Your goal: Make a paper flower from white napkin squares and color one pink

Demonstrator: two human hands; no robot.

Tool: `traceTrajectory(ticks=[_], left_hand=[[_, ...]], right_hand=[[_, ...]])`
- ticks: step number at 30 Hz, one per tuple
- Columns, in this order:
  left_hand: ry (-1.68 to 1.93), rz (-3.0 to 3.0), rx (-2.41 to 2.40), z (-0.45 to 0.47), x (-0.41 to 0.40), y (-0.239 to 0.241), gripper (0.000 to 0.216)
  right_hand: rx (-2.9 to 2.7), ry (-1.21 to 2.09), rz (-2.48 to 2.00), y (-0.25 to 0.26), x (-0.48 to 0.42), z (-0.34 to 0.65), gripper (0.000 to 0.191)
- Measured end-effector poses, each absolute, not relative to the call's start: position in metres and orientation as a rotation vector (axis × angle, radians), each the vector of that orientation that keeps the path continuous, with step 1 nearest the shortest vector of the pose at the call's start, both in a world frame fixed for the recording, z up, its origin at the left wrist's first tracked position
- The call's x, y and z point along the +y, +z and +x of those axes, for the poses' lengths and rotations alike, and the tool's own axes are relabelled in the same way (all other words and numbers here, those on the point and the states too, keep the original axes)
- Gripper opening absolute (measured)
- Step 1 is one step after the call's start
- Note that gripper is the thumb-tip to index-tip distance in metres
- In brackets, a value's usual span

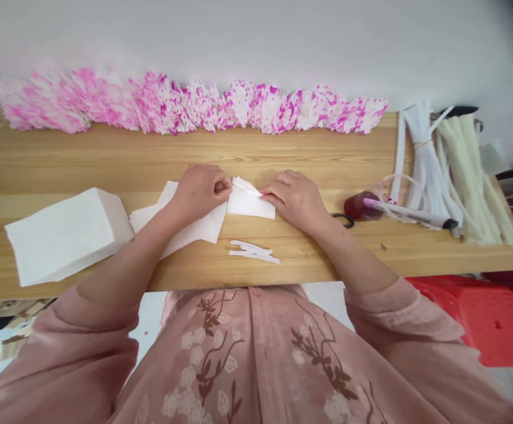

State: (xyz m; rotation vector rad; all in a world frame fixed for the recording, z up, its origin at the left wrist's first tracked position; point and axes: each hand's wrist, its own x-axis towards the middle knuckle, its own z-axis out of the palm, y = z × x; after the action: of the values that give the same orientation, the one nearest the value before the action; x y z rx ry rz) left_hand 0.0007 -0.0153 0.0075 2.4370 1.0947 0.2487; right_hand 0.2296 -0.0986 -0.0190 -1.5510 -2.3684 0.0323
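Note:
Between my two hands lies a small white paper sheet (251,206), its far edge gathered into narrow pleats. My left hand (205,187) is closed, fingers pinched at the pleats' left end. My right hand (294,197) pinches the pleated edge from the right side. Loose white paper sheets (198,227) lie partly under my left forearm. Closer to me are a few thin white strips (252,251) on the wooden table (194,274).
A thick stack of white paper (62,235) sits at left. Pink-and-white ruffled paper flowers (194,106) line the wall. At right are a dark red jar (362,206), a marker-like pen (428,219), white strips (422,141) in a bundle and cream strips (472,176). Below stands a red stool (490,324).

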Motion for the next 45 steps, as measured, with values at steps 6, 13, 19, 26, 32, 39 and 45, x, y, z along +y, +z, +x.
traceTrajectory(ticks=[6, 13, 19, 26, 32, 39, 45], left_hand=[[0.239, 2.381, 1.08, -0.005, -0.012, 0.014, 0.016], [0.332, 2.504, 1.093, -0.001, -0.016, 0.001, 0.017], [0.33, 2.453, 1.1, 0.0, -0.016, 0.003, 0.015], [0.207, 2.358, 1.109, -0.003, -0.014, 0.014, 0.011], [0.471, 2.64, 1.021, 0.002, -0.015, 0.011, 0.024], [0.34, 2.767, 0.771, 0.021, -0.021, 0.0, 0.018], [0.36, 2.779, 0.779, 0.015, -0.018, -0.003, 0.019]], right_hand=[[-2.362, 0.054, -1.553, -0.019, -0.098, 0.23, 0.032], [-2.344, 0.113, -1.575, -0.017, -0.099, 0.229, 0.032], [-2.346, 0.112, -1.571, -0.017, -0.099, 0.229, 0.031], [-2.356, 0.085, -1.564, -0.018, -0.098, 0.23, 0.03], [-2.358, 0.063, -1.546, -0.02, -0.098, 0.23, 0.03], [-2.393, 0.001, -1.554, -0.019, -0.098, 0.23, 0.031], [-2.398, -0.022, -1.562, -0.02, -0.098, 0.23, 0.034]])
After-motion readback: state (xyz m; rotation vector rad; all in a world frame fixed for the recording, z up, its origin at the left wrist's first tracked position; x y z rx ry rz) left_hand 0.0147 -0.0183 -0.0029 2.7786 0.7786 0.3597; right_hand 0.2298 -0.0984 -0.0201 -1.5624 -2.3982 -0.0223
